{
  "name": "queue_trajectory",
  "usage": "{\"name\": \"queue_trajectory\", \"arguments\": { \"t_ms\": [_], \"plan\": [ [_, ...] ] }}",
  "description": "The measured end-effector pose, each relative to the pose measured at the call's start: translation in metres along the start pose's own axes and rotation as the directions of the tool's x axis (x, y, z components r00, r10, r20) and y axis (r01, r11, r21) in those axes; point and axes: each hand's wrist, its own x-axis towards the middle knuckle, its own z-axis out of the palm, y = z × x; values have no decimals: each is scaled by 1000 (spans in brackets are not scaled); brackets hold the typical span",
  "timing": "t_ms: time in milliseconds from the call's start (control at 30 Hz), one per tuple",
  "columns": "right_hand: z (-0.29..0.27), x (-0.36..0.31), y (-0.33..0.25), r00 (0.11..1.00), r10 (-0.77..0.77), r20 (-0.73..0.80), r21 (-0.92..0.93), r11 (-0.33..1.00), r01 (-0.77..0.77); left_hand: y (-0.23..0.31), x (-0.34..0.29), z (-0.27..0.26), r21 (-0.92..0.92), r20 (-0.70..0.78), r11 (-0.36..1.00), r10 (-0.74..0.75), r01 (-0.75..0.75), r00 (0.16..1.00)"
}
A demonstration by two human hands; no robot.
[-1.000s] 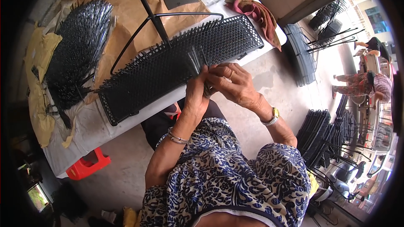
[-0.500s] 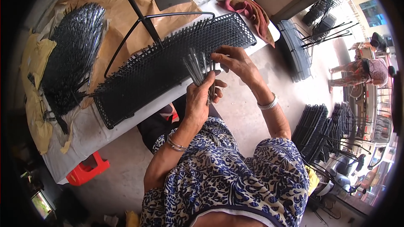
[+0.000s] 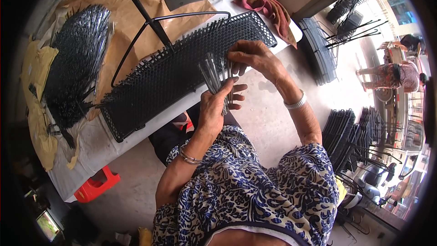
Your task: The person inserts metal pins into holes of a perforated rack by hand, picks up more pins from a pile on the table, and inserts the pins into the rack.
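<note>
A small fan of thin, glossy, see-through grey strips point(image 3: 209, 74) stands upright in my left hand point(image 3: 215, 105), held at its lower part by the thumb against the palm, the other fingers spread outward. My right hand point(image 3: 258, 59) is just above and to the right, thumb and forefinger pinched at the upper end of one strip. Beyond both hands a long black perforated panel point(image 3: 154, 89) lies slanted on the table. Rows of short black stubs stick up along its far side, and a black pole point(image 3: 157, 32) with curved wire braces joins it.
At the left, a big pile of shiny black strips point(image 3: 79, 54) lies on brown paper point(image 3: 132, 13). A red cloth point(image 3: 268, 11) sits at the table's far corner. Below the table edge is a red stool point(image 3: 98, 186). Stacked black racks point(image 3: 339, 139) stand at right; farther off, a person point(image 3: 391, 75).
My left fingers have opened out from their curl. My right hand has shifted slightly upward, still beside the strips, and its wrist has moved a little to the right.
</note>
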Motion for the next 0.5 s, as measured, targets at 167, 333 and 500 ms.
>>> {"name": "queue_trajectory", "arguments": {
  "t_ms": [167,333,500],
  "plan": [
    [-5,3,-3,1000,-10,-20,20,1000,10,0,3,0,23,46,999,42,-43,998],
    [-19,15,-7,908,-307,-286,-146,950,275,-5,14,-8,-93,30,996,-10,13,1000],
    [-38,49,-5,615,-674,-409,-538,723,434,-19,25,-20,-163,22,982,-95,97,995]
  ]
}}
